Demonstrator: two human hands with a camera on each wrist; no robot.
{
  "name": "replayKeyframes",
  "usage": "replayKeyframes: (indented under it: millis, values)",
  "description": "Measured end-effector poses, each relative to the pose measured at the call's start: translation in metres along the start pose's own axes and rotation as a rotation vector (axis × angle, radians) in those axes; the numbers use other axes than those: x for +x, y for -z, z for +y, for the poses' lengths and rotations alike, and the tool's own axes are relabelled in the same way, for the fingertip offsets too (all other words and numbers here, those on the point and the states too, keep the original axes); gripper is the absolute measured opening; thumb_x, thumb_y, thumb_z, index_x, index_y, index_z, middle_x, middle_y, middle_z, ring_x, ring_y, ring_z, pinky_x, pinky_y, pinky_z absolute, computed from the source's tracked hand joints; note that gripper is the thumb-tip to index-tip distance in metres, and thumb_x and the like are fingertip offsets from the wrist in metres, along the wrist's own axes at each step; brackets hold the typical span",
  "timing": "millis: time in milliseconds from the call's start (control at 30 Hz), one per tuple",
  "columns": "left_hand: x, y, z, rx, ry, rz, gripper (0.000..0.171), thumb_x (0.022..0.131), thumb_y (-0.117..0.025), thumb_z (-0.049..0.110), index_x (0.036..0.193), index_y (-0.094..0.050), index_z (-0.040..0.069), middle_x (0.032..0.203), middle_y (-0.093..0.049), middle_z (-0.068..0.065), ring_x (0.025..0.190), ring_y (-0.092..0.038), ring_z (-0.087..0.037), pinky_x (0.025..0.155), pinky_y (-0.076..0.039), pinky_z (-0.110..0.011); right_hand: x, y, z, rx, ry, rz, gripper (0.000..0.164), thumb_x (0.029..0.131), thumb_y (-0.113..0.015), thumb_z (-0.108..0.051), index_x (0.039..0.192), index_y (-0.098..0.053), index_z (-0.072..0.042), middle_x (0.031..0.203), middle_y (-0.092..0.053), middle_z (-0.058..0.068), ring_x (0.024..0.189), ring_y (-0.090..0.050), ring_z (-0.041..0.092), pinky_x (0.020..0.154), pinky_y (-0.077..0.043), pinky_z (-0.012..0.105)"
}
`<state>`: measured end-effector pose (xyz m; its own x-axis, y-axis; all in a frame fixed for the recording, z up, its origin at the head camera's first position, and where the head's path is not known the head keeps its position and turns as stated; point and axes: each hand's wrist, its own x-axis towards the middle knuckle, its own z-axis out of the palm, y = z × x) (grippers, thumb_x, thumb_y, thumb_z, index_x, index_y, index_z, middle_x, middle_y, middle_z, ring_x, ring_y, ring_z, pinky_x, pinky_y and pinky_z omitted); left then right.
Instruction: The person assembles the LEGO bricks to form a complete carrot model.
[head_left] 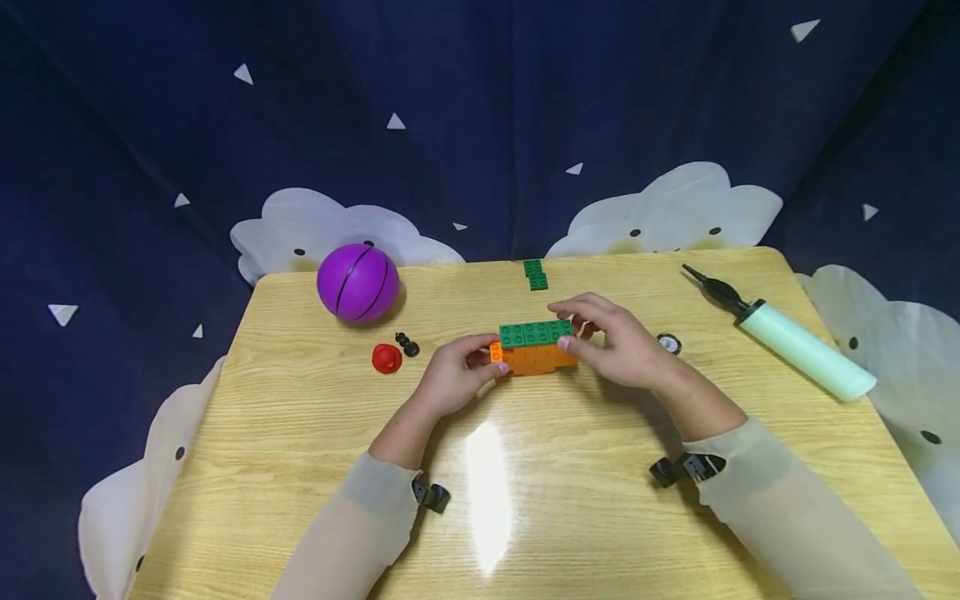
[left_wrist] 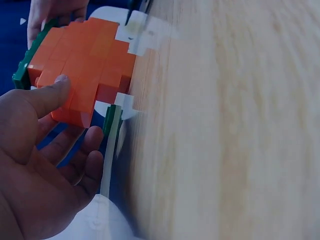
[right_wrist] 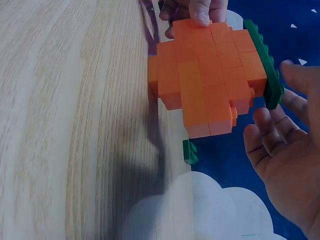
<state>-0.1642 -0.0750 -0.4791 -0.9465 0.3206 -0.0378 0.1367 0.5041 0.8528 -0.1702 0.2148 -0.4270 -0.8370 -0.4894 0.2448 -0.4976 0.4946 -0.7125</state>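
An orange toy-brick build (head_left: 534,360) with stepped sides is held up over the table, a studded green brick layer (head_left: 536,333) along its top. My left hand (head_left: 453,375) pinches its left end; in the left wrist view the thumb lies on the orange face (left_wrist: 82,65). Around the right end of the green layer hovers my right hand (head_left: 622,346). The right wrist view shows that hand's fingers loosely bent beside the green layer (right_wrist: 265,65), with a gap at the thumb. Two joined green bricks (head_left: 536,275) lie near the table's back edge.
A purple ball (head_left: 357,283) sits at the back left, with a red cap-shaped piece (head_left: 386,358) and a small black figure (head_left: 407,344) in front. Beyond my right wrist lie a black-and-white disc (head_left: 669,343) and a hand pump (head_left: 802,346) on the wooden table (head_left: 585,500).
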Motion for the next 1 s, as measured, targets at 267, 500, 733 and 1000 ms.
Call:
replayKeyframes:
  millis: [267, 500, 733, 1000]
  values:
    - [0.001, 0.001, 0.000, -0.004, 0.003, -0.006, 0.050, 0.093, -0.081, 0.027, 0.139, -0.067, 0.016, 0.124, -0.070, 0.000, 0.103, -0.068, -0.016, 0.093, -0.056, -0.036, 0.010, 0.002, 0.007, 0.011, -0.054, 0.018, 0.034, 0.108, -0.058, -0.027, 0.139, -0.065, -0.014, 0.130, -0.063, 0.002, 0.103, -0.061, 0.015, 0.089, -0.054, 0.034]
    - [0.001, 0.002, 0.001, -0.021, 0.014, -0.017, 0.051, 0.093, -0.081, 0.026, 0.140, -0.066, 0.016, 0.123, -0.070, -0.001, 0.105, -0.068, -0.016, 0.093, -0.056, -0.036, 0.022, 0.001, 0.021, 0.010, -0.103, 0.037, 0.037, 0.112, -0.048, -0.031, 0.138, -0.065, -0.010, 0.131, -0.064, 0.007, 0.108, -0.063, 0.024, 0.093, -0.051, 0.048]
    - [0.000, 0.002, 0.002, -0.025, 0.017, -0.020, 0.051, 0.092, -0.081, 0.026, 0.140, -0.066, 0.016, 0.124, -0.070, -0.001, 0.106, -0.069, -0.016, 0.095, -0.056, -0.036, 0.035, -0.003, 0.035, -0.018, -0.219, 0.058, 0.044, 0.112, -0.044, -0.040, 0.138, -0.065, -0.012, 0.131, -0.064, 0.002, 0.109, -0.059, 0.024, 0.096, -0.047, 0.047]
    - [0.001, 0.002, 0.003, -0.020, 0.008, -0.017, 0.051, 0.092, -0.082, 0.026, 0.140, -0.066, 0.016, 0.123, -0.071, -0.001, 0.104, -0.069, -0.016, 0.093, -0.056, -0.036, 0.050, -0.009, 0.051, -0.053, -0.280, 0.046, 0.040, 0.111, -0.050, -0.035, 0.139, -0.064, -0.010, 0.133, -0.062, 0.009, 0.108, -0.060, 0.029, 0.094, -0.049, 0.049]
